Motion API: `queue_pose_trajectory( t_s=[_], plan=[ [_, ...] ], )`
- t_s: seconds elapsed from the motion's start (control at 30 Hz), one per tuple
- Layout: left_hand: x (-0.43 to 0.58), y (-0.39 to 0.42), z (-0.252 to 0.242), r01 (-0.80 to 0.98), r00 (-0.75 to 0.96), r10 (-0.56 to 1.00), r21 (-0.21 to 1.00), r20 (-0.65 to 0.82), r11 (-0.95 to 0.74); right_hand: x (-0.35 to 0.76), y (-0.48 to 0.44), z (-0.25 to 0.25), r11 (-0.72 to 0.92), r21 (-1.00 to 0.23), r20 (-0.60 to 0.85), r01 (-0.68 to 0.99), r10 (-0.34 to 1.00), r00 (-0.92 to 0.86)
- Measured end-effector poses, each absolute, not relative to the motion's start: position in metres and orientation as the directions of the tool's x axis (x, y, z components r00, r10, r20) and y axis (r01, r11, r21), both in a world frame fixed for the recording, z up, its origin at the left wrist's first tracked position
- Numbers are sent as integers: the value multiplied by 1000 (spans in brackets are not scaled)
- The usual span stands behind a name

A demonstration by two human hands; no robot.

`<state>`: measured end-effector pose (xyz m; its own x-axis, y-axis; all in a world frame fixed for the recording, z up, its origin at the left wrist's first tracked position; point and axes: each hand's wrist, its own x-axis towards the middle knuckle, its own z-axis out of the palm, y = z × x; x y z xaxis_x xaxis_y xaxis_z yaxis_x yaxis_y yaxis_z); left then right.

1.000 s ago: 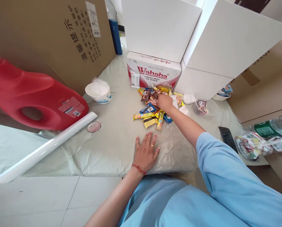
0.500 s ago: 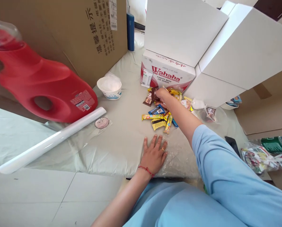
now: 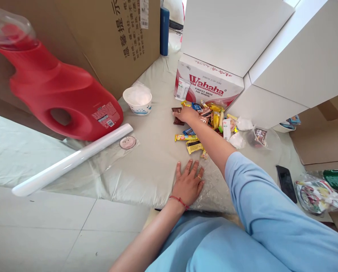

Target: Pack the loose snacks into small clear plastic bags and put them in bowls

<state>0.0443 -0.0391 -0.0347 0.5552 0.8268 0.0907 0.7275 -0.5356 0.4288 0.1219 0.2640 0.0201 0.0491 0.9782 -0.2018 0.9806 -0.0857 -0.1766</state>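
Observation:
My left hand (image 3: 188, 185) lies flat on the covered table (image 3: 146, 162), fingers spread, with nothing in it. At the left side of a heap of small wrapped snacks, my right hand (image 3: 186, 115) has its fingers closed on a dark brown cocoa snack packet (image 3: 176, 110). Brown wrapper shows above and below the fingertips; the hand hides part of it. Nearer to me lie a yellow snack stick (image 3: 184, 138), a yellow packet (image 3: 194, 147) and a blue packet (image 3: 189, 131). More mixed snacks (image 3: 216, 118) are heaped beyond my right forearm.
A Wahaha carton (image 3: 205, 85) stands behind the heap, beside white boxes (image 3: 288, 75). Leftward are a paper bowl (image 3: 137, 104), a red detergent bottle (image 3: 81, 102), a white roll (image 3: 72, 158) and a round pink disc (image 3: 127, 142). A clear bowl (image 3: 271, 141) and a phone (image 3: 287, 184) lie rightward.
My right hand has moved left with the brown packet, uncovering more of the heap behind it. The view has shifted slightly, showing more of the phone. My left hand stays flat on the table.

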Motion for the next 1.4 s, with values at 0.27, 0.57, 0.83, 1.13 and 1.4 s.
queue_pose_trajectory(
  t_s=[0.27,0.57,0.83,1.13,1.4],
  plan=[
    [44,-39,-36,727,558,823,418,102,-545,135,265,19,-228,-310,-288,923,948,137],
    [45,-39,-36,733,557,824,404,106,-547,95,244,21,-144,-252,-199,957,975,95],
    [46,-39,-39,729,548,828,418,120,-543,80,228,12,-156,-184,-49,970,988,149],
    [44,-38,-39,723,559,821,415,117,-552,89,208,27,10,-180,-110,984,993,-30],
    [43,-38,-36,723,562,819,412,116,-555,252,96,61,-29,-912,29,409,991,134]
  ],
)
